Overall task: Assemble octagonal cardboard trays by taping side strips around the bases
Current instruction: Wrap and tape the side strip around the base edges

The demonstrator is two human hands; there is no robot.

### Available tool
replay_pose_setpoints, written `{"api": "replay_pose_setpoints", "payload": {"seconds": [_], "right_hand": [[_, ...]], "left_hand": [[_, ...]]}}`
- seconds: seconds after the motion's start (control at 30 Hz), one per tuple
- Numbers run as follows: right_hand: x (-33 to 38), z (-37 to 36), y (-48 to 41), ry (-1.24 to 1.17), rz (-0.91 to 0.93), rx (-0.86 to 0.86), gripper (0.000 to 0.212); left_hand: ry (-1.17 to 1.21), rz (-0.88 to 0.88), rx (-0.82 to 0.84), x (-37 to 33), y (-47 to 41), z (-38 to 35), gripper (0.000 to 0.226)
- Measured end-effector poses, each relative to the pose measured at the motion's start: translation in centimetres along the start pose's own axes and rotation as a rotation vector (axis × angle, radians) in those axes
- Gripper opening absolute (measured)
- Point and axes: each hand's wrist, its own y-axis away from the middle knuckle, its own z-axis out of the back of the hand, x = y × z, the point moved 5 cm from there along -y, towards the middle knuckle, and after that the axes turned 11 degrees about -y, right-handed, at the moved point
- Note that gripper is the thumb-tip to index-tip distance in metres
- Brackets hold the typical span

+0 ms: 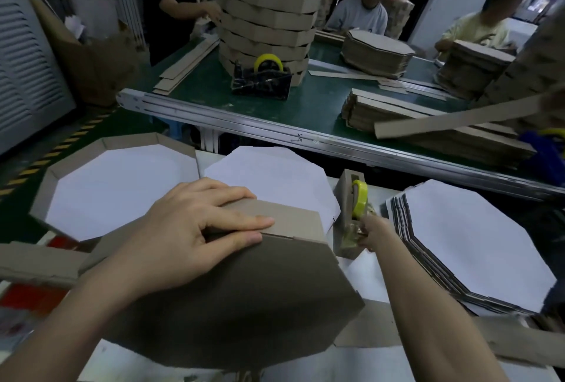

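Note:
A brown octagonal base [244, 299] lies underside up in front of me, with a cardboard side strip [284, 216] folded up against its far edge. My left hand [195, 229] presses flat on the seam where strip and base meet, fingers straight. My right hand [371, 233] reaches to the cardboard-covered tape dispenser [348, 213] with its yellow tape roll [359, 198] and pinches the tape end at the cutter.
A finished tray [73, 164] sits at left, a white octagon sheet [275, 174] behind the base, and a stack of white-faced bases [477, 247] at right. Loose strips lie near the front edge. Beyond a metal rail, a green conveyor carries stacked trays, another dispenser and strip piles; three people work there.

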Motion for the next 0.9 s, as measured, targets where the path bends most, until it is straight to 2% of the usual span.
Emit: {"api": "replay_pose_setpoints", "payload": {"seconds": [0.1, 0.17, 0.27, 0.37, 0.6, 0.9], "right_hand": [[-1.2, 0.3, 0.0, -0.271, 0.011, -0.022, 0.032], [-2.5, 0.8, 0.2, -0.41, 0.034, -0.099, 0.031], [-4.5, 1.7, 1.0, -0.502, 0.1, -0.199, 0.027], [-5.9, 2.2, 1.5, -0.557, 0.165, -0.175, 0.014], [-8.8, 2.5, 1.1, -0.388, 0.266, -0.015, 0.023], [-9.1, 3.7, 0.1, -0.186, 0.264, -0.055, 0.025]], "left_hand": [[0.018, 0.003, -0.031, 0.2, 0.1, 0.0, 0.028], [0.029, 0.003, -0.043, 0.4, 0.2, -0.1, 0.028], [0.043, 0.011, -0.048, 0.7, 0.3, -0.1, 0.028], [0.054, 0.017, -0.051, 0.8, 0.5, -0.1, 0.027], [0.054, 0.008, -0.071, 0.7, 0.7, 0.1, 0.025], [0.04, 0.012, -0.07, 1.0, 0.8, -0.1, 0.024]]}}
